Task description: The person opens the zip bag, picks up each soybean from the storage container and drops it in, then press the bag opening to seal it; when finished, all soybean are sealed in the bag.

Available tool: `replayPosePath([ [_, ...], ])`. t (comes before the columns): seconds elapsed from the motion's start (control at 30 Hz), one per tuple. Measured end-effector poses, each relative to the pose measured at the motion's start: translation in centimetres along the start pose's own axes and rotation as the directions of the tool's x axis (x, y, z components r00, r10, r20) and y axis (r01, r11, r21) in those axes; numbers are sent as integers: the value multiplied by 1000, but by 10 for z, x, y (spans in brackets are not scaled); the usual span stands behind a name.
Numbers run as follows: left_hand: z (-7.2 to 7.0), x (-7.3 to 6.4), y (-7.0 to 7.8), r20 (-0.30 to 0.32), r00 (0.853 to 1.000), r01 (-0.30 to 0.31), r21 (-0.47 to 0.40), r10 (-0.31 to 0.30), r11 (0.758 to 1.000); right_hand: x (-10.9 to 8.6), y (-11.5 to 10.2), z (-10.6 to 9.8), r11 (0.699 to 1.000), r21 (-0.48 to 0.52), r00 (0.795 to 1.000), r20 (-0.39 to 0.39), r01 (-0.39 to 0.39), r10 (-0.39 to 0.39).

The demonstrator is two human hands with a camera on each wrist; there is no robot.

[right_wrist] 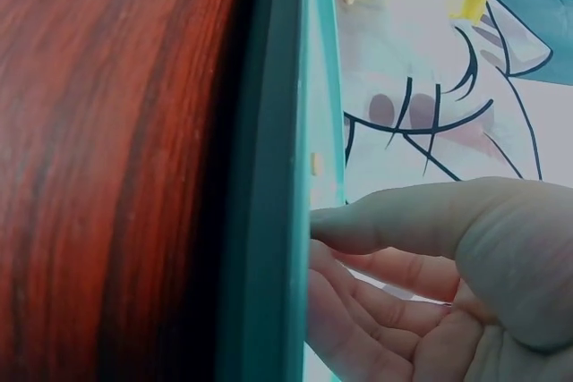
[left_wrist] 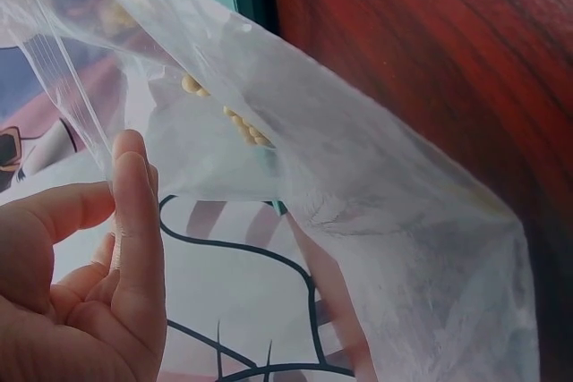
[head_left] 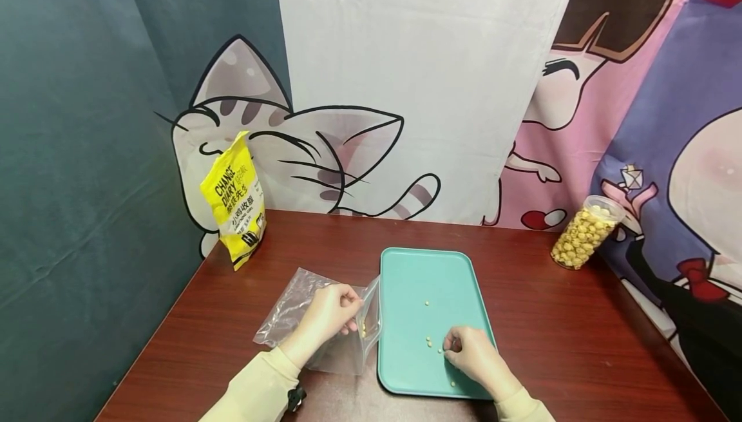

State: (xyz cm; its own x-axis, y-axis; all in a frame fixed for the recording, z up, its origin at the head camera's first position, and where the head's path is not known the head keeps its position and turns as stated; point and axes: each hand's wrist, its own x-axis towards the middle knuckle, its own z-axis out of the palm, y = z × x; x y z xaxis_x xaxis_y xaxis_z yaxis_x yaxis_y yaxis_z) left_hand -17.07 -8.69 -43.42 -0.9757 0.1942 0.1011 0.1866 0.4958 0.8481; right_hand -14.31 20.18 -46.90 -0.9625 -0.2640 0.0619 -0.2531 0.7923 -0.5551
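Note:
My left hand [head_left: 338, 309] pinches the edge of a clear zip bag [head_left: 295, 303] between thumb and fingers, with the bag's mouth toward the tray. Several soybeans [left_wrist: 246, 124] lie inside the bag in the left wrist view. Over the lower right of a turquoise tray [head_left: 426, 274], my right hand [head_left: 472, 352] has its thumb and forefinger brought close together, beside a loose soybean [head_left: 440, 351]. Its fingertips are partly hidden behind the tray rim [right_wrist: 300, 131] in the right wrist view, so whether a bean is between them does not show. Several other soybeans [head_left: 429, 341] are scattered on the tray.
A yellow snack bag [head_left: 236, 206] stands at the table's back left corner. At the back right, a clear jar of popcorn [head_left: 585, 232] leans against the printed curtain [head_left: 359, 35]. The brown wooden table [head_left: 556, 332] extends on both sides of the tray.

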Motion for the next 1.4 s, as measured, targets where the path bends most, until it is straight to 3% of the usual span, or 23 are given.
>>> replayPosePath([
  [0.37,-1,0,-1,0,1000,8,0,-8,1000,10,-11,3,999,0,994,-100,38,-37],
  [0.6,0,-2,0,-2,1000,14,5,-14,1000,24,-40,8,993,32,982,-154,116,-109],
  [0.87,2,-2,-2,2,1000,2,-9,-2,1000,41,-78,17,964,109,950,-231,242,-212],
  [1.1,2,-1,-4,-3,1000,-1,-14,1,1000,49,-99,27,932,148,933,-200,330,-299],
  [1.4,2,0,-4,-3,1000,-1,-8,1,1000,56,-107,39,913,159,922,-162,377,-352],
])
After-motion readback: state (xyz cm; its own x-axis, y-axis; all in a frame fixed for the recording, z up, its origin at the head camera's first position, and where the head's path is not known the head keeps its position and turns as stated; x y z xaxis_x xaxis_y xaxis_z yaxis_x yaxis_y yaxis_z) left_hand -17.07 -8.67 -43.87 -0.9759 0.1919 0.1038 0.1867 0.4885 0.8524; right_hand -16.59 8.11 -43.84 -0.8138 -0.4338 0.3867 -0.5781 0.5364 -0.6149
